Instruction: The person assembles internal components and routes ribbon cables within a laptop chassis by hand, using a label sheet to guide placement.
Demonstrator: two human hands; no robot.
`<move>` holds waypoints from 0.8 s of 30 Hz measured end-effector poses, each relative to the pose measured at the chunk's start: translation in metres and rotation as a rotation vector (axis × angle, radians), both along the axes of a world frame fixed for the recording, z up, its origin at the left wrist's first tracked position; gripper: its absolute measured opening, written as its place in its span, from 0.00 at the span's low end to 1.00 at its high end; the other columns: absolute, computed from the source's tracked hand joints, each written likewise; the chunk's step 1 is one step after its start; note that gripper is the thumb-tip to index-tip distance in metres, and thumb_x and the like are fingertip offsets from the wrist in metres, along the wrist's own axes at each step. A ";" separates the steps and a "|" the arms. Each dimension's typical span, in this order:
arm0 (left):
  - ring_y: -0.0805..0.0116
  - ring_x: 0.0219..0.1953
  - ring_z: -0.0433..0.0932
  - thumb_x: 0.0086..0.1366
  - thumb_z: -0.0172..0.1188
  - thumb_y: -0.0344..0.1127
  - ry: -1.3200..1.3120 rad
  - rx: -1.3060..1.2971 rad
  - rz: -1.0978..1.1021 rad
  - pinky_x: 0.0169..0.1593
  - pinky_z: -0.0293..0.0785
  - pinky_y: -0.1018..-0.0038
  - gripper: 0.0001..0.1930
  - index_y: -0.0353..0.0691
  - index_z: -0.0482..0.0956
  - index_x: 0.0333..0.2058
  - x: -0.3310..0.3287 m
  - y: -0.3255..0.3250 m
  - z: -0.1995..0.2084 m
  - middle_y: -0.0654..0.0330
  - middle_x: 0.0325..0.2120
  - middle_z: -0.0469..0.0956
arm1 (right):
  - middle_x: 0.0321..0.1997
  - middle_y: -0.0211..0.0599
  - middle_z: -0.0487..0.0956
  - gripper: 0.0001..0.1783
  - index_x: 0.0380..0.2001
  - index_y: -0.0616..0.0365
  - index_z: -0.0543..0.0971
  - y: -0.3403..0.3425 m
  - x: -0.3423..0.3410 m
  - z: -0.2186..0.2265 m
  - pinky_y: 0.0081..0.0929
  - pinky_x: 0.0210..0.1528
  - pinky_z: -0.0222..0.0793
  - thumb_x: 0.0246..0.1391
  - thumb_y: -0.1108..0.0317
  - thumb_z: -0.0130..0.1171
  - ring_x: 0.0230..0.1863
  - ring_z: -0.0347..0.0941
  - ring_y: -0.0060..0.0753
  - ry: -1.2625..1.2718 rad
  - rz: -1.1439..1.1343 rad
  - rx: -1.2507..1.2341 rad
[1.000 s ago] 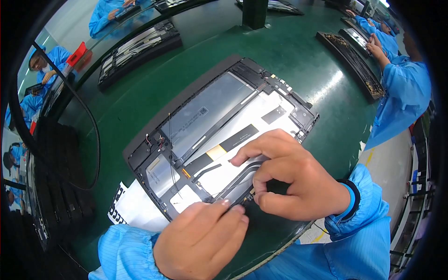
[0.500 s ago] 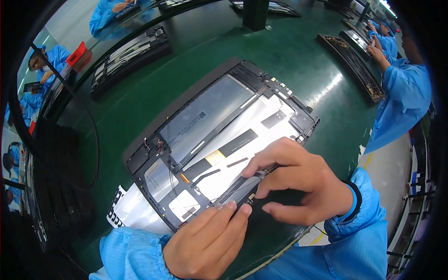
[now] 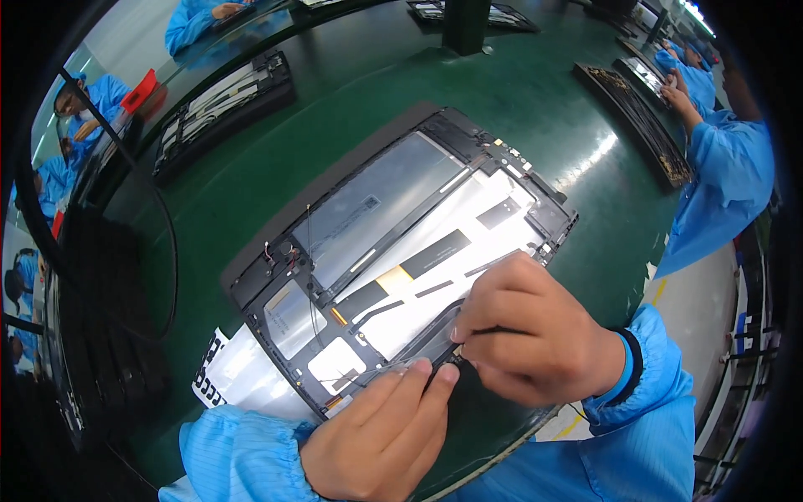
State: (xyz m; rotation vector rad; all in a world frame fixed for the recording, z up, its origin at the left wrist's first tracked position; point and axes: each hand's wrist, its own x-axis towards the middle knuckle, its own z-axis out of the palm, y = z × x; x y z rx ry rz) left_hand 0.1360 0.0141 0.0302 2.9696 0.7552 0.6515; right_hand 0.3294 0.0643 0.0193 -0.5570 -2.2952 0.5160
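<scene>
An opened flat device [image 3: 401, 259] lies on the green table [image 3: 360, 100], nearer the person than the dark post [image 3: 466, 29]. Its long axis runs aslant, the far end pointing toward the right of the post, the near end well to the post's left. The left hand [image 3: 376, 439], farther from the post than the device, rests its fingertips on the near long edge; its thumb is hidden, so I cannot tell its grip. The right hand [image 3: 539, 339] bunches its fingers narrowly at that edge; whether they pinch anything is unclear. Half a second ago its thumb stood apart; the device keeps its slant.
</scene>
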 end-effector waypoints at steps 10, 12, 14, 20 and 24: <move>0.52 0.36 0.74 0.47 0.53 0.27 0.029 0.084 -0.006 0.37 0.73 0.68 0.11 0.24 0.74 0.30 -0.013 -0.004 0.001 0.42 0.34 0.73 | 0.27 0.40 0.68 0.10 0.15 0.64 0.71 -0.009 -0.012 0.011 0.33 0.32 0.62 0.21 0.72 0.53 0.32 0.66 0.41 -0.189 0.043 0.274; 0.49 0.41 0.72 0.51 0.51 0.26 -0.172 -0.203 -0.093 0.43 0.70 0.64 0.14 0.24 0.71 0.36 -0.022 0.001 0.005 0.42 0.38 0.71 | 0.30 0.41 0.70 0.10 0.18 0.65 0.72 -0.014 -0.010 0.014 0.34 0.33 0.63 0.22 0.75 0.55 0.33 0.66 0.42 -0.162 0.019 0.246; 0.48 0.45 0.70 0.52 0.52 0.26 -0.143 -0.190 -0.049 0.47 0.67 0.62 0.16 0.28 0.69 0.42 -0.045 -0.005 0.017 0.44 0.42 0.70 | 0.32 0.43 0.71 0.12 0.21 0.65 0.73 -0.024 -0.012 0.023 0.34 0.34 0.64 0.24 0.79 0.56 0.34 0.66 0.43 -0.163 -0.179 0.177; 0.53 0.45 0.70 0.45 0.61 0.25 -0.153 -0.327 0.315 0.44 0.68 0.67 0.15 0.31 0.75 0.35 -0.103 -0.045 0.010 0.47 0.38 0.73 | 0.25 0.43 0.73 0.09 0.25 0.62 0.76 -0.070 -0.047 0.019 0.23 0.23 0.68 0.33 0.79 0.58 0.23 0.72 0.34 -0.072 -0.029 -0.175; 0.55 0.41 0.71 0.46 0.61 0.26 -0.129 -0.362 0.392 0.42 0.68 0.67 0.14 0.35 0.76 0.36 -0.108 -0.057 -0.010 0.51 0.38 0.73 | 0.24 0.43 0.70 0.09 0.23 0.66 0.74 -0.100 -0.096 0.014 0.25 0.23 0.68 0.35 0.74 0.60 0.21 0.70 0.36 -0.221 0.022 -0.152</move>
